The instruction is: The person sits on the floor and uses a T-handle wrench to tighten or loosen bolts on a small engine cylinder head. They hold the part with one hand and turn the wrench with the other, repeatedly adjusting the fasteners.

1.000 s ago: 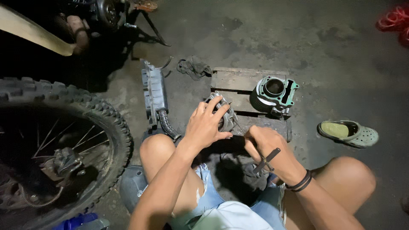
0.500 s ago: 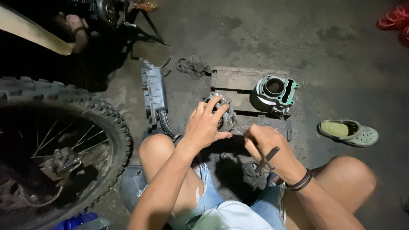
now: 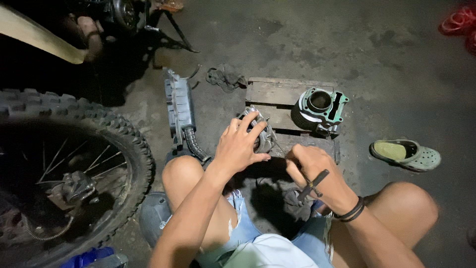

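Note:
I crouch on a dark concrete floor with both knees bent. My left hand (image 3: 243, 144) lies spread over a round grey metal engine part (image 3: 263, 133) at the near edge of a small wooden pallet (image 3: 277, 92) and grips it. My right hand (image 3: 312, 171) is closed around a slim dark metal tool (image 3: 312, 184), its tip toward the same part. A finned engine cylinder (image 3: 320, 108) with a green gasket on top stands upright on the pallet's right side, apart from both hands.
A knobby motorcycle wheel (image 3: 64, 168) with spokes fills the left. A long grey metal housing (image 3: 179, 106) lies beside the pallet, with a dark rag (image 3: 225, 78) behind it. A green clog (image 3: 406, 154) sits at right, red footwear (image 3: 458, 22) at top right.

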